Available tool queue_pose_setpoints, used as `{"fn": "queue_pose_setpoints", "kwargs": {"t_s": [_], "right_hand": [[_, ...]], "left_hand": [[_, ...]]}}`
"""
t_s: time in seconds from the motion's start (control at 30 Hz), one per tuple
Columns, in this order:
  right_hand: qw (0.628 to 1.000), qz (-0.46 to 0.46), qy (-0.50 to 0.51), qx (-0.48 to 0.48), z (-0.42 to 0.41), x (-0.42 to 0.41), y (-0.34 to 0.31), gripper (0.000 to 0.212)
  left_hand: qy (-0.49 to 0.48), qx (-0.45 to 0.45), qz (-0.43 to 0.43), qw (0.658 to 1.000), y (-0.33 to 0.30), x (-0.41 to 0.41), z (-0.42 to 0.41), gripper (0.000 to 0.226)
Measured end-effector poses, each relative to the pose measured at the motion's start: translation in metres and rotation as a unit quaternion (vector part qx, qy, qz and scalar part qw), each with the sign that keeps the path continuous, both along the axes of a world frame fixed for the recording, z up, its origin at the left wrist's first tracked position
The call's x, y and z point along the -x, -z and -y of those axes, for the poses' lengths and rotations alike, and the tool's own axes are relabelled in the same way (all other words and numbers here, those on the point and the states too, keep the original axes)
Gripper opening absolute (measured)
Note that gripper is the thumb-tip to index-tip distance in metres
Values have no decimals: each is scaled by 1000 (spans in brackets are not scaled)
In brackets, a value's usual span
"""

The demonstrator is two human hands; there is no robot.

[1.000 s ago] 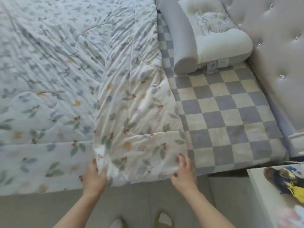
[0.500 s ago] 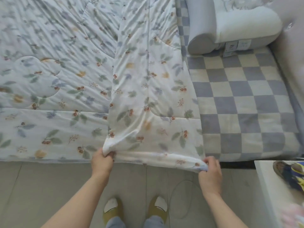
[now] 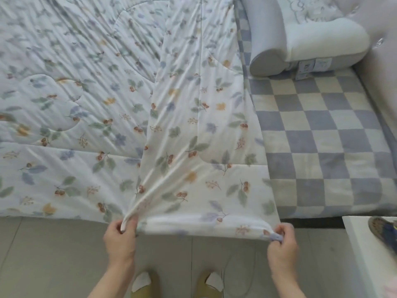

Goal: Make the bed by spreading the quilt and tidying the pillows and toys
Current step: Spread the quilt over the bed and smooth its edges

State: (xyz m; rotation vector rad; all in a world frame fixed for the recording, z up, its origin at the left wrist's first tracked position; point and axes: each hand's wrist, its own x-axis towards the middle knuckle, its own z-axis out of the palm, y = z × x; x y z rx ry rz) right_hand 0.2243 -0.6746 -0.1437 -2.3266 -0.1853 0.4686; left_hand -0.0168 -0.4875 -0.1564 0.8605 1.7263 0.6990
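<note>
A white quilt (image 3: 90, 117) printed with leaves and berries covers the left and middle of the bed. Its end strip is folded back on top, and the strip's near edge hangs past the bed's side. My left hand (image 3: 120, 239) pinches the left corner of that edge, with creases fanning up from the grip. My right hand (image 3: 281, 248) pinches the right corner. A white and grey contoured pillow (image 3: 309, 39) lies at the top right on the blue checked sheet (image 3: 326, 143). A toy (image 3: 384, 231) with blue and yellow parts lies on the white bedside table.
A padded grey headboard (image 3: 378, 82) runs down the right edge. The white bedside table (image 3: 365, 261) stands at the lower right, close to my right hand. I stand on a pale tiled floor (image 3: 53, 259), and my slippers (image 3: 148, 284) show below.
The near edge of the folded strip has been drawn off the bed toward me and stretched wider. Both hands have shifted right and apart, and closed on its corners.
</note>
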Motion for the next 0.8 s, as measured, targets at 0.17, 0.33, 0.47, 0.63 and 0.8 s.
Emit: {"fn": "queue_pose_setpoints", "kwargs": {"t_s": [0.17, 0.33, 0.47, 0.63, 0.8], "right_hand": [[987, -116, -48, 98, 7, -3, 8, 35], [989, -126, -38, 73, -12, -18, -4, 24], [991, -114, -52, 42, -50, -33, -11, 16], [994, -102, -39, 28, -61, -37, -10, 17], [992, -91, -12, 88, -25, -46, -3, 15]], "left_hand": [[56, 114, -19, 992, -2, 9, -8, 10], [95, 4, -214, 972, -17, -8, -26, 32], [157, -72, -197, 965, -30, -35, -59, 38], [218, -22, -135, 966, -35, -58, -90, 30], [252, 5, -226, 941, -31, -55, -89, 16]]}}
